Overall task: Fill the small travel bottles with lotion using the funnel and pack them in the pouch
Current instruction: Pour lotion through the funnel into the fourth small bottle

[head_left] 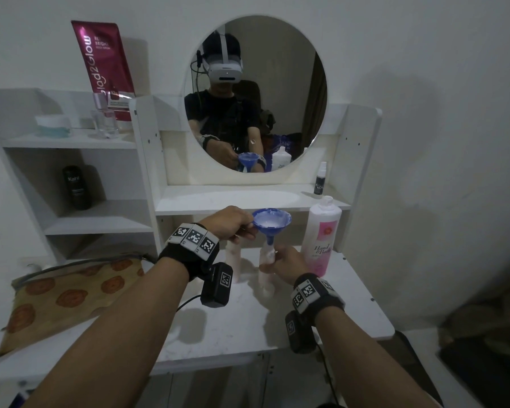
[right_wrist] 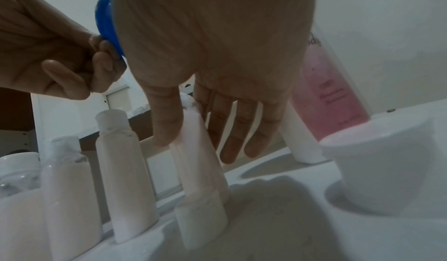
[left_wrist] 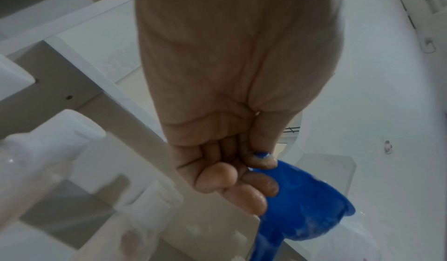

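A blue funnel (head_left: 272,220) with white lotion in its bowl stands with its spout at the mouth of a small travel bottle (head_left: 266,262) on the white table. My left hand (head_left: 246,228) pinches the funnel's rim tab between thumb and forefinger, which the left wrist view shows on the funnel (left_wrist: 304,198). My right hand (head_left: 274,259) holds the small bottle (right_wrist: 200,169) near its neck, thumb on one side and fingers behind. Two more filled small bottles (right_wrist: 125,169) stand to its left. The floral pouch (head_left: 65,293) lies flat at the left.
A tall pink hand-and-body lotion bottle (head_left: 321,240) stands right of the funnel. In the right wrist view a loose white cap (right_wrist: 387,160) lies at the right. A round mirror (head_left: 255,92) and shelves (head_left: 71,139) with jars and bottles stand behind.
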`<state>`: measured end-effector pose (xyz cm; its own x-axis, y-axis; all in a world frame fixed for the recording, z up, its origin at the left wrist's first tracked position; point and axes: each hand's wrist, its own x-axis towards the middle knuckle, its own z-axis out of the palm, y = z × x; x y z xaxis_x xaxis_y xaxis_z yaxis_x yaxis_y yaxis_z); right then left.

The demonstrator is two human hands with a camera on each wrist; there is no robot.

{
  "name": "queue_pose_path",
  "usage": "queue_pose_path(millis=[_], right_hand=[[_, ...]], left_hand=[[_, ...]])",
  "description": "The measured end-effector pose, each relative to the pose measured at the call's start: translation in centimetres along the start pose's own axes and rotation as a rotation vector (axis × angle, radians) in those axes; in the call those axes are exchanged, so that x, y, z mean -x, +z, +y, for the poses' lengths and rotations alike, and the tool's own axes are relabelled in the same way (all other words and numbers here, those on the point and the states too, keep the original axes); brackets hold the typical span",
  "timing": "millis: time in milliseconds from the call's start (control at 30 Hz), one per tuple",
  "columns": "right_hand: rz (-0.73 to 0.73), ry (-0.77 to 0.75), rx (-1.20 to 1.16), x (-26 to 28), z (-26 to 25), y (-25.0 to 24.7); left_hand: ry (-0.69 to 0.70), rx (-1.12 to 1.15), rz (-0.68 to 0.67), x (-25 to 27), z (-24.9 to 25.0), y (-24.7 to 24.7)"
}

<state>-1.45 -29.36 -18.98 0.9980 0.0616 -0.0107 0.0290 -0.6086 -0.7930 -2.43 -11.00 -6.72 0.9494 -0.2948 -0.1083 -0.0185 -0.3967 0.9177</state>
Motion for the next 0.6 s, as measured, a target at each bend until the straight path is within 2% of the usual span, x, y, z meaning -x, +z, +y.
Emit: queue_pose_path(millis=[600], right_hand=[[-0.019,-0.002,-0.009,0.4,-0.38,-0.16]], left_hand=[[0.007,-0.055,0.019,0.02,0.64,-0.25]])
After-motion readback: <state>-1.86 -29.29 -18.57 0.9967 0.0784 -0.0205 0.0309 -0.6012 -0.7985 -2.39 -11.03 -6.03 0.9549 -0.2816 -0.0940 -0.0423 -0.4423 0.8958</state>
